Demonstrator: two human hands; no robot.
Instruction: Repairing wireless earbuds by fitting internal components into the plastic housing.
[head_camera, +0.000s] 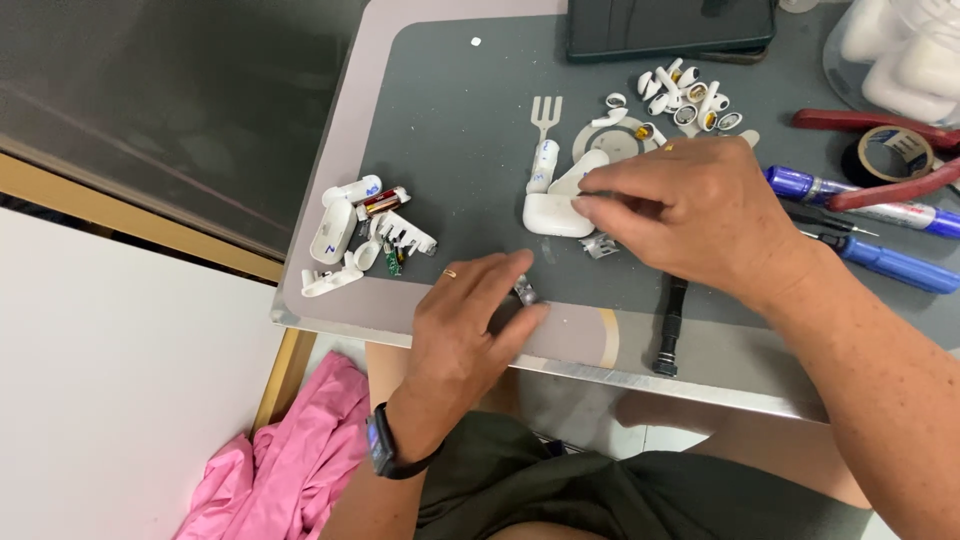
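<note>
The right hand (700, 205) reaches over the grey mat (460, 130) and pinches the open white earbud case (560, 205) at its lid, fingertips closed on the plastic; the case lies on the mat with its hinged top tilted up. Just left of the case a white fork (545, 118) lies flat, tines pointing away from the person, with a small white capsule (543, 165) against its handle. The left hand (470, 315) rests near the front edge of the mat, below the case, its fingertips pressed together on a small metal part (526, 292). Another bit of bent metal (601, 246) sits just below the case. Well left of the case lies a heap of dismantled parts (362, 232): white shells, a red-and-gold cell, a green board. Beyond the case, a cluster of earbud pieces (685, 97) lies loose on the mat. Right of the case are blue pens (895, 215), red pliers (880, 150) and a tape roll (893, 150). At the far right corner a clear container (835, 60) holds several white cases. A black rod (672, 325) lies below the right hand.
</note>
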